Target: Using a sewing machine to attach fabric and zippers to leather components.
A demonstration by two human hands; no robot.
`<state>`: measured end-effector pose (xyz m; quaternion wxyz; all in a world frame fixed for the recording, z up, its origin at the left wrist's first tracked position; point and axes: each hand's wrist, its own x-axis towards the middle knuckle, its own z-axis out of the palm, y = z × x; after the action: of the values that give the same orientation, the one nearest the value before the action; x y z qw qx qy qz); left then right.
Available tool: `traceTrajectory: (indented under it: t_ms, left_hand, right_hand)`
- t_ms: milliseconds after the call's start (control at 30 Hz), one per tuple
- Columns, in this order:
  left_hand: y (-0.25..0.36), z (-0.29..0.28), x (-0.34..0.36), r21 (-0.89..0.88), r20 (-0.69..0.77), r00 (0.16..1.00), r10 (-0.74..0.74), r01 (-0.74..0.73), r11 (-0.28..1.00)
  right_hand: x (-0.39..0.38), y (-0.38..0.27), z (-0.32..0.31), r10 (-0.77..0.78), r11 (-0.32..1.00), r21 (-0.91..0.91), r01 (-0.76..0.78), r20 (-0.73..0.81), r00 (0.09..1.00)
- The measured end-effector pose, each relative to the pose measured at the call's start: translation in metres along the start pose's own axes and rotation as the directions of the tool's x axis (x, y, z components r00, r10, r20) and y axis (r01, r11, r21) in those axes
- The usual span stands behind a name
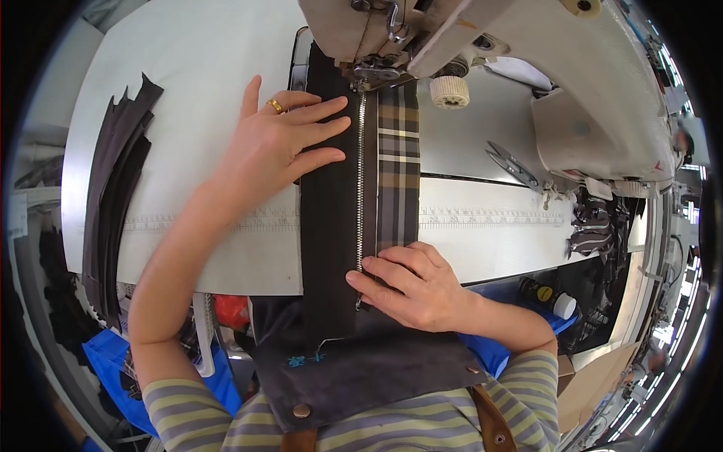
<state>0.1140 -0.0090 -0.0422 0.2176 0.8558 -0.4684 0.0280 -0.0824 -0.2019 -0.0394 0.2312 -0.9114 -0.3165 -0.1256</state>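
Observation:
A black fabric strip (329, 218) runs from beneath the sewing machine's presser foot (363, 79) toward me and hangs over the table edge. Along its right side lies a metal-toothed zipper (361, 173), with a plaid fabric piece (398, 173) on the zipper's other side. My left hand (290, 135), a gold ring on one finger, rests flat with fingers spread on the black strip, just left of the presser foot. Near the zipper's lower end, my right hand (414, 286) pinches the zipper and fabric edge between thumb and fingers.
Dark fabric strips (117, 188) lie piled on the white table's left side (181, 60). Thread snips (512, 166) lie right of the machine (602, 98). Several zippers (591, 226) are heaped at the right edge. Below the table, a bottle with a white cap (548, 297) sits on blue material.

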Motion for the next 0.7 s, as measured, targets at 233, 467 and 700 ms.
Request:
traceTrajectory:
  t_ms: [233, 467, 700]
  left_hand:
    - [-0.001, 0.008, -0.004, 0.134, -0.052, 0.994, 0.097, -0.09, 0.987]
    - [0.005, 0.016, -0.006, 0.279, -0.072, 0.989, 0.126, -0.101, 0.955]
    - [0.023, 0.011, -0.007, 0.184, -0.052, 0.997, 0.065, -0.054, 0.981]
  right_hand:
    - [0.011, 0.01, -0.007, 0.014, 1.0, -0.002, -0.014, 0.026, 1.0]
    - [0.019, 0.023, -0.01, 0.007, 1.0, 0.029, -0.008, 0.05, 0.999]
    - [0.028, 0.043, -0.01, -0.017, 1.0, 0.023, 0.016, 0.046, 0.999]
